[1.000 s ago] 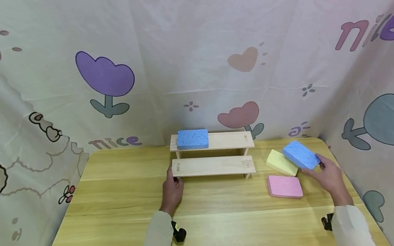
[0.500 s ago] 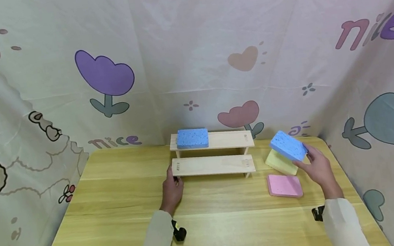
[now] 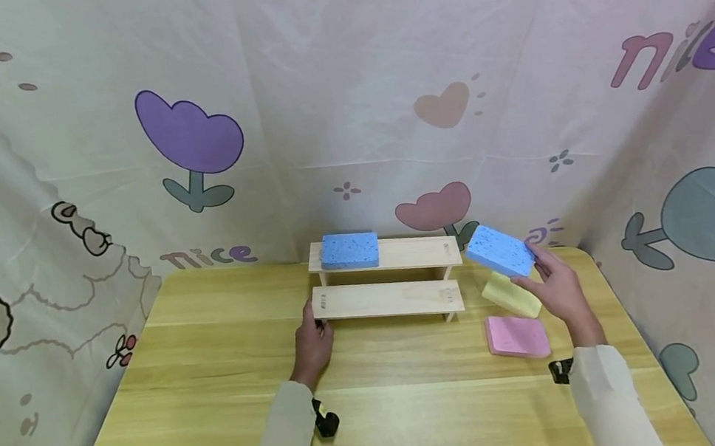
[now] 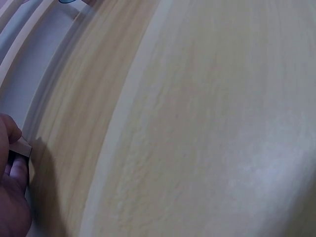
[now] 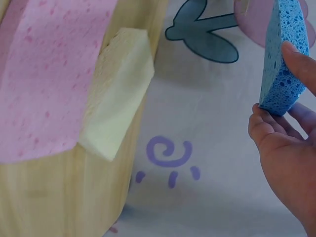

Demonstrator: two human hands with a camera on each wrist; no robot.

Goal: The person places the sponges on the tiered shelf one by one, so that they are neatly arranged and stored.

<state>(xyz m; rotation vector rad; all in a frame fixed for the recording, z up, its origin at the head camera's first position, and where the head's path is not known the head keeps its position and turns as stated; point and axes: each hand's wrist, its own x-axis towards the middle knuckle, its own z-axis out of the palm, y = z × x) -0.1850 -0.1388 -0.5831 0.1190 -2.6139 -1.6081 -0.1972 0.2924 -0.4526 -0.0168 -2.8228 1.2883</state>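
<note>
Held blue sponge (image 3: 500, 251) shifts fwd and L vs. the earlier frame, up past the yellow sponge and nearer the rear shelf, R hand (image 3: 556, 288) going w/ it; L hand (image 3: 312, 347) and shelves hold pos. On my remote feed, nearest first: bare wood tabletop (image 3: 422, 423), then pink sponge (image 3: 517, 337), flat at R. L hand pinches the L end of the front shelf (image 3: 387, 299), thumb above, fingers below; its grip is partly hidden from the head cam. R hand is part-closed, thumb and fingers either side of one end of the blue sponge, which is tilted and off the table. Yellow sponge (image 3: 510, 297) lies just beyond the pink; can't tell if they touch. Farther back, 2nd blue sponge (image 3: 350, 251) sits flat on the L part of the rear shelf (image 3: 417, 250); printed cloth (image 3: 317, 109) behind. For the work in hand, I judge it mid-carry: sponge lifted, not yet set down.
</note>
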